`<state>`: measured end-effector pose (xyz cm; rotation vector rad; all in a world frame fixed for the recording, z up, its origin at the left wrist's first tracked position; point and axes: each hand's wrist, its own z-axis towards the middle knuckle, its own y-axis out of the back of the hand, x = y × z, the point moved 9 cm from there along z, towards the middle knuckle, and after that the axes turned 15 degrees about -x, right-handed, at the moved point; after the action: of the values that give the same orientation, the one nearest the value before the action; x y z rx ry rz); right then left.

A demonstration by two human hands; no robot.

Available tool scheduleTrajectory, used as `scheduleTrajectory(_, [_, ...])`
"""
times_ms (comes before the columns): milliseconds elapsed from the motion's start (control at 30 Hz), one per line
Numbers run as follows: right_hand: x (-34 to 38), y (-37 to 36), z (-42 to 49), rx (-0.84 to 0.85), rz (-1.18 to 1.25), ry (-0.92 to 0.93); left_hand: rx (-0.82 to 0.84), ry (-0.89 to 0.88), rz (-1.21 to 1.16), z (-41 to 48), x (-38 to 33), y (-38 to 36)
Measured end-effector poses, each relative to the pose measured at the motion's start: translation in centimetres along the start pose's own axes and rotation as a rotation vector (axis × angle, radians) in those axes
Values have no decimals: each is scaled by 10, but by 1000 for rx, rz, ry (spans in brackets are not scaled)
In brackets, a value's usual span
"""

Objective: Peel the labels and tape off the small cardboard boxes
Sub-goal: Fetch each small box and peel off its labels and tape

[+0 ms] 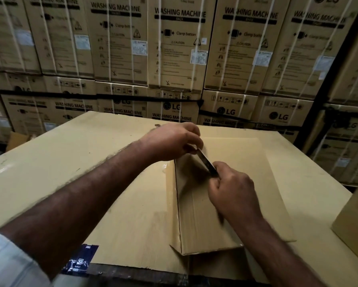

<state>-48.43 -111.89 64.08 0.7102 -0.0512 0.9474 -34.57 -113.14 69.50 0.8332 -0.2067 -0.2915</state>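
Setting: We look down on a worktop [49, 162] covered in tan cardboard sheets, with a wall of strapped washing-machine cartons [180, 48] stacked behind it.

Box: A small cardboard box [203, 228] lies folded flat on the worktop, close to the near edge, with a dark seam running down its left side.

Tape: A narrow, shiny strip of tape [206, 161] is stretched taut between the two hands, slanting from upper left to lower right above the far end of the box. We cannot tell whether any of it is attached to the cardboard.

Left hand: The left hand [172, 141] reaches across over the far end of the box, its fingers [194, 137] curled and pinching the upper end of the tape.

Right hand: The right hand [234, 191] hangs over the middle of the box, its fingers [220, 172] curled tight round the lower end of the tape.

Scrap: A crumpled dark blue printed scrap [80, 259] sits at the near edge of the worktop, left of the box, beside the left forearm.

Right edge: Part of another cardboard box [354, 220] stands on the worktop, well apart from the hands.

Sleeve: A pale sleeve [8, 262] shows at the lower left corner.
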Motion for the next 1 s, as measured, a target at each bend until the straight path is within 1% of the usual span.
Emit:
scheduleTrajectory(67, [-9, 3, -2, -30, 42, -58, 14, 78, -145, 5, 2, -2])
scheduleTrajectory(167, [-26, 6, -4, -91, 123, -167, 154, 244, -342, 8, 13, -9])
scheduleTrajectory(267, [-38, 9, -6, -167, 169, -243, 245, 308, -416, 10, 19, -8])
scheduleTrajectory(367, [-49, 8, -7, -183, 235, -324, 315, 348, -445, 11, 18, -9])
scheduleTrajectory(433, [-58, 6, -7, -154, 350, -434, 358, 371, -461, 13, 17, -10])
scheduleTrajectory(567, [-72, -3, -9, -65, 708, -721, 377, 454, -547, 19, 23, -7])
scheduleTrajectory(600, [-73, -5, -10, -60, 784, -756, 376, 474, -570, 21, 25, -5])
scheduleTrajectory(667, [-75, -7, -15, -73, 852, -760, 365, 514, -638, 25, 31, -2])
scheduleTrajectory(733, [-77, -7, -18, -99, 817, -708, 302, 578, -744, 27, 41, 0])
scheduleTrajectory(767, [-76, -6, -19, -115, 805, -681, 236, 619, -802, 28, 47, 0])
scheduleTrajectory(833, [-77, -6, -19, -170, 788, -628, 24, 736, -862, 29, 64, 1])
scheduleTrajectory(900, [-76, -9, -18, -199, 727, -556, -241, 909, -841, 27, 82, -4])
scheduleTrajectory(933, [-76, -10, -17, -204, 676, -509, -340, 999, -841, 24, 87, -12])
scheduleTrajectory(967, [-76, -12, -16, -213, 620, -452, -397, 1068, -855, 21, 88, -23])
scheduleTrajectory(1000, [-73, -11, -15, -223, 573, -388, -409, 1097, -852, 21, 87, -35])
